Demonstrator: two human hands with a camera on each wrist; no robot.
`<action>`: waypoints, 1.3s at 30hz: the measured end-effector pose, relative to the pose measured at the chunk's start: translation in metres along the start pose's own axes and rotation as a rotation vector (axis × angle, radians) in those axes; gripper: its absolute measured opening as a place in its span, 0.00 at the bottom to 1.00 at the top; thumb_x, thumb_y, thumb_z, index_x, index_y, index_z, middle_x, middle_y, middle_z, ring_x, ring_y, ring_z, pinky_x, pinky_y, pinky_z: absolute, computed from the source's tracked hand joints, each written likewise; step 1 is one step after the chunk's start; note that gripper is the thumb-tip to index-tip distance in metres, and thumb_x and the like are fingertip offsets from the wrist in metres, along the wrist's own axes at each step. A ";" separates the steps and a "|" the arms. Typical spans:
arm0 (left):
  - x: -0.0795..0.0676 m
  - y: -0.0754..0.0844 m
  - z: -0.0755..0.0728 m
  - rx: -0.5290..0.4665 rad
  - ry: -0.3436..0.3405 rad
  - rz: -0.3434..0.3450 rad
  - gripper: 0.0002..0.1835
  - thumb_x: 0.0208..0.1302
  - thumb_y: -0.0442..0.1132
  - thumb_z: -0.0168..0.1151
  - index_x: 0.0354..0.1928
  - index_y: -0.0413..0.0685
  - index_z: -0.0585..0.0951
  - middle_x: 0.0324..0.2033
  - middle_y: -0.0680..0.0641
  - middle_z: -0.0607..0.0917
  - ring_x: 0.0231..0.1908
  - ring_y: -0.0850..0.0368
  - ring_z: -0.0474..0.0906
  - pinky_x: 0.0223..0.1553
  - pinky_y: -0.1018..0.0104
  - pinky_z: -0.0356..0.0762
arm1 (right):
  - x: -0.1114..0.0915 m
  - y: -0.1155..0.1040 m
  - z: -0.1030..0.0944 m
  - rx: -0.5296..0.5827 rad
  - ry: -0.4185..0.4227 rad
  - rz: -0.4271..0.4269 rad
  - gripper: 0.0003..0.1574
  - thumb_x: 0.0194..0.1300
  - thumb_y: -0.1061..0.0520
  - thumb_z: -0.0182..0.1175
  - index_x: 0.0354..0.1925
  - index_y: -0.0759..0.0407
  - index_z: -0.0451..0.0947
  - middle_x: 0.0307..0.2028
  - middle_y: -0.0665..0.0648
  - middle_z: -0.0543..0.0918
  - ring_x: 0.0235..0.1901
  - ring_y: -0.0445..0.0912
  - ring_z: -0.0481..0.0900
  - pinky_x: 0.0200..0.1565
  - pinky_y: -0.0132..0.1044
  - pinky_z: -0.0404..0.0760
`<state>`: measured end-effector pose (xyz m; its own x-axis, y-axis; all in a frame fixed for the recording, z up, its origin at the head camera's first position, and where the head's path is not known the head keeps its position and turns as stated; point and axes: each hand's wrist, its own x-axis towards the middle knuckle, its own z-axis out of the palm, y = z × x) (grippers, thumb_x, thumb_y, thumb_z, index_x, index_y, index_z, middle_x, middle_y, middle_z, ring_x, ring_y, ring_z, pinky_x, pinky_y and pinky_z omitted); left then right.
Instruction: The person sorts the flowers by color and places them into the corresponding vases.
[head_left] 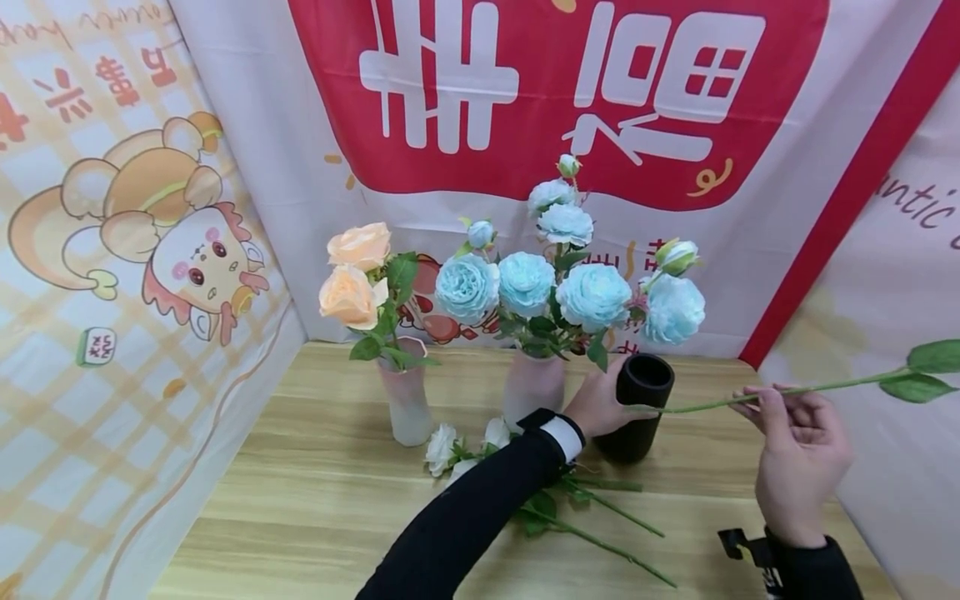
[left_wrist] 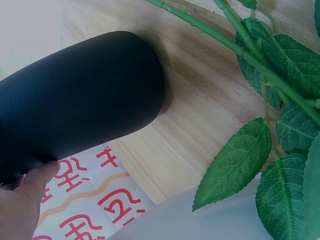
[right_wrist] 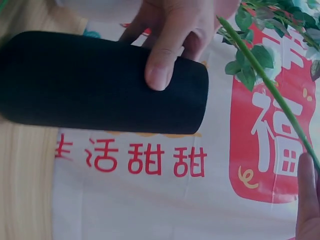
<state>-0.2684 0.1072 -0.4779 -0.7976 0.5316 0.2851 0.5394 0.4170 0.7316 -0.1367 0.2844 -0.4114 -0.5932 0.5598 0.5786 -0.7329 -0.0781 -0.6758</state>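
My left hand (head_left: pixel 600 403) grips a black vase (head_left: pixel 634 437) near its rim. The vase stands on the wooden table, tilted slightly. In the left wrist view its dark wall (left_wrist: pixel 95 95) shows, with the left thumb and fingers at one end. My right hand (head_left: pixel 806 462) pinches a green flower stem (head_left: pixel 708 407) between thumb and fingers. In the head view the stem's cut end crosses in front of the vase's upper part, and its leaves (head_left: pixel 930 371) extend off the right edge, so its bloom is hidden. The right wrist view shows the stem's tip (right_wrist: pixel 240 42) apart from the vase opening.
A pink-white vase (head_left: pixel 408 404) with peach roses (head_left: pixel 352 296) stands left. Another vase (head_left: pixel 532 387) holds several blue flowers (head_left: pixel 592 296) beside my left hand. White flowers (head_left: pixel 442 450) and loose green stems (head_left: pixel 607 546) lie on the table (head_left: pixel 300 500) under my left arm. Cloth walls surround it.
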 end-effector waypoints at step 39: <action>-0.001 -0.004 0.001 0.023 -0.005 -0.044 0.50 0.56 0.61 0.70 0.75 0.51 0.59 0.55 0.44 0.81 0.47 0.58 0.81 0.46 0.72 0.75 | 0.041 0.035 0.047 -0.375 -0.137 -0.189 0.11 0.65 0.71 0.61 0.43 0.81 0.76 0.33 0.70 0.82 0.28 0.44 0.84 0.33 0.32 0.83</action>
<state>-0.2695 0.1059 -0.4815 -0.8195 0.5161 0.2493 0.5095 0.4568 0.7292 -0.2022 0.2659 -0.3906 -0.5176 0.4186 0.7463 -0.6765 0.3339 -0.6564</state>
